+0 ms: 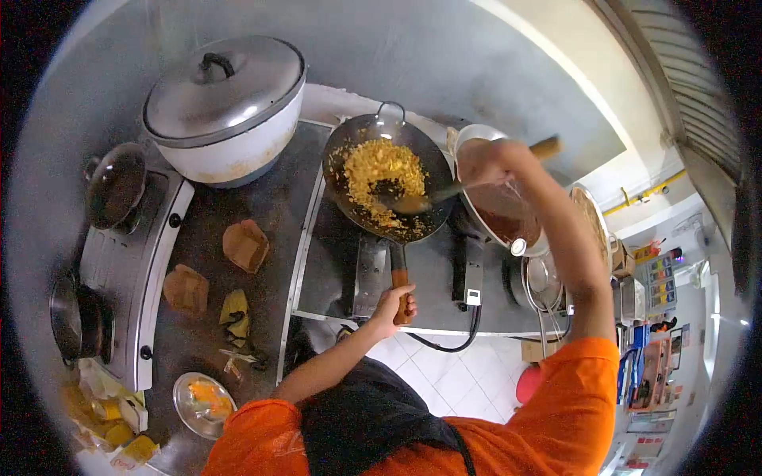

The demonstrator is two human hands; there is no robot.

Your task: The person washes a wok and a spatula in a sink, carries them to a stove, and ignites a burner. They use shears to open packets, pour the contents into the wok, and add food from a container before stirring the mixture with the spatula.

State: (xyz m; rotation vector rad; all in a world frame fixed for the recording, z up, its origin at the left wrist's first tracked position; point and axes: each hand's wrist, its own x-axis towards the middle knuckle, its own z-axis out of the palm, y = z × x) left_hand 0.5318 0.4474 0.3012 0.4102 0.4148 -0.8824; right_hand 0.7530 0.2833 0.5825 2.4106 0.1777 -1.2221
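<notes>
Shirt: we see a bright orange top with short sleeves, both sleeves ending above the elbow
Apron: we make out a dark, near-black apron over the chest, with a thin dark strap running up across the orange cloth at one shoulder
Forearms: we find them bare, no watch, band or glove that we can tell
Left hand point(391, 305): bare, no ring visible to us
Right hand point(486, 161): bare, slightly blurred

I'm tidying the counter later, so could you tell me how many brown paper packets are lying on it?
2. One brown packet lies mid-counter left of the wok; the other brown packet sits lower left of it, beside the side stove. More may be hidden in the clutter.
</notes>
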